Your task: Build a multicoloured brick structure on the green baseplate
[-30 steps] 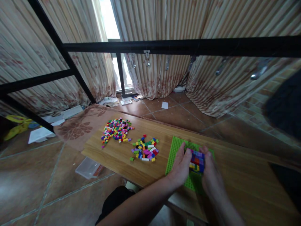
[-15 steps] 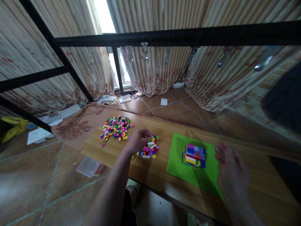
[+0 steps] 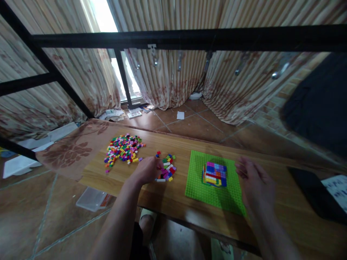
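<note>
My left hand [image 3: 148, 169] is over the near edge of a small pile of toy building bricks [image 3: 169, 169], its fingers bent down and pressed together among them. Whatever is in those fingertips is hidden. A bright green baseplate [image 3: 193, 180] lies to the right, carrying a square block of stacked coloured bricks [image 3: 216, 174]; red, white and yellow layers show on its near side. Beside the plate's right edge, my right hand [image 3: 256, 180] hovers with fingers curled together in a pinch. Anything held there is too small or blurred to make out.
A larger heap of mixed bricks [image 3: 123, 148] spreads over the left of the wooden tabletop [image 3: 157, 137]. On the right lie a dark flat object [image 3: 311, 191] and a printed sheet [image 3: 337, 189]. A clear plastic box [image 3: 92, 199] sits on the floor. Black metal bars [image 3: 173, 40] cross beyond the table.
My left hand has lowered onto the near-left side of the small pile, uncovering bricks behind it. My right hand stays beside the baseplate. The whole view has shifted, so things appear further left.
</note>
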`<state>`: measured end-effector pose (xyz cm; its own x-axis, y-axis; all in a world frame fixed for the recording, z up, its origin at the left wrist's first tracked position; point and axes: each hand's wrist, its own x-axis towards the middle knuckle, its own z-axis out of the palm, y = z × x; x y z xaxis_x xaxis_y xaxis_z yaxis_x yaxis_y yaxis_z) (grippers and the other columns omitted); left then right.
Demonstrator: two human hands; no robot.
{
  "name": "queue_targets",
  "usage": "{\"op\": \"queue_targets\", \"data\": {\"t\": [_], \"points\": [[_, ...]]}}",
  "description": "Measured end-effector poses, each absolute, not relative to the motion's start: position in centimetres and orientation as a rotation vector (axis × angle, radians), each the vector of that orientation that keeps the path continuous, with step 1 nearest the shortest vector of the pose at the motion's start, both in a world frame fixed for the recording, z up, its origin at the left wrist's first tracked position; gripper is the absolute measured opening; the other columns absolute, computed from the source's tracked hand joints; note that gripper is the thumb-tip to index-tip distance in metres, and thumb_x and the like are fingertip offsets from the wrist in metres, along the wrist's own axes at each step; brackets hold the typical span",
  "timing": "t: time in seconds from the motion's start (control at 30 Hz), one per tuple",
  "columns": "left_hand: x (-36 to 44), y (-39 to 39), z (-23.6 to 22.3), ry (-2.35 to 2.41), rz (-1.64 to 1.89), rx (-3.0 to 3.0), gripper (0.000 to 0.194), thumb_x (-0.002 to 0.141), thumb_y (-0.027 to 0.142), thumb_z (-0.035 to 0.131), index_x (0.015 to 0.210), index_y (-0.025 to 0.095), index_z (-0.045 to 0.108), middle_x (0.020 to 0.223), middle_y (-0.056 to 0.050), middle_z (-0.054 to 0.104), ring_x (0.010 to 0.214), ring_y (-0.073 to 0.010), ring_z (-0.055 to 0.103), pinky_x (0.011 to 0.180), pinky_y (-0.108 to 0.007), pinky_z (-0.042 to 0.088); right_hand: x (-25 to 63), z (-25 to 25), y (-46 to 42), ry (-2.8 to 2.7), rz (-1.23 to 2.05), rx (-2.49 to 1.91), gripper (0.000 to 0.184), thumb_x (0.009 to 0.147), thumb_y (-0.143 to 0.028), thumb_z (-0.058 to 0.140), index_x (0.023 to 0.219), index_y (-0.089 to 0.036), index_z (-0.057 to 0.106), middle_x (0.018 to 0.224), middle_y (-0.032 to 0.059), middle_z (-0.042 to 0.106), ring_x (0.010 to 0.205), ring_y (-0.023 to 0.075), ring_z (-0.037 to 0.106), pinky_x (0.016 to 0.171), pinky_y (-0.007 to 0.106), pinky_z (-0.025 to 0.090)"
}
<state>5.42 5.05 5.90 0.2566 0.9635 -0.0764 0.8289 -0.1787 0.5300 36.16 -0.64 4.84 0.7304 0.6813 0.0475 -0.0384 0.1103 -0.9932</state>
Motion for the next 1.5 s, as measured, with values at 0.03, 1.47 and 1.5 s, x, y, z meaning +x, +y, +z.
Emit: {"op": "queue_targets", "data": {"t": [0.03, 1.47, 1.5], "points": [[5.6, 5.1, 6.0, 1.645, 0.305, 2.086, 0.01, 0.062, 0.017, 0.067, 0.066, 0.024, 0.073, 0.068, -0.002, 0.07, 0.064, -0.0174, 0.06, 0.058, -0.023, 0.035, 36.2, 4.9, -0.6, -0.586, 0.579, -1.366, 0.026, 0.077, -0.04, 0.065, 0.093, -0.021, 0.069, 0.096, 0.0018, 0.068, 0.077, 0.0116, 0.062, 0.079, 0.031, 0.048], [18.0, 2.2, 6.4, 0.772, 0.963, 1.178, 0.018, 0.076, 0.028, 0.066, 0.086, 0.013, 0.064, 0.071, -0.001, 0.063, 0.064, -0.0104, 0.057, 0.065, -0.024, 0.047, 33.8, 7.3, -2.6, -1.476, 0.643, -1.405, 0.022, 0.084, -0.037, 0.059, 0.098, -0.022, 0.069, 0.087, 0.0031, 0.071, 0.08, 0.0174, 0.064, 0.075, 0.031, 0.05], [18.4, 2.0, 6.3, 0.743, 0.97, 1.191, 0.018, 0.077, 0.028, 0.066, 0.086, 0.013, 0.064, 0.072, -0.001, 0.064, 0.065, -0.0107, 0.058, 0.067, -0.024, 0.048, 33.9, 7.2, -2.6, -1.492, 0.643, -1.413, 0.022, 0.084, -0.037, 0.059, 0.097, -0.022, 0.069, 0.088, 0.0032, 0.071, 0.081, 0.0177, 0.064, 0.076, 0.032, 0.05]]}}
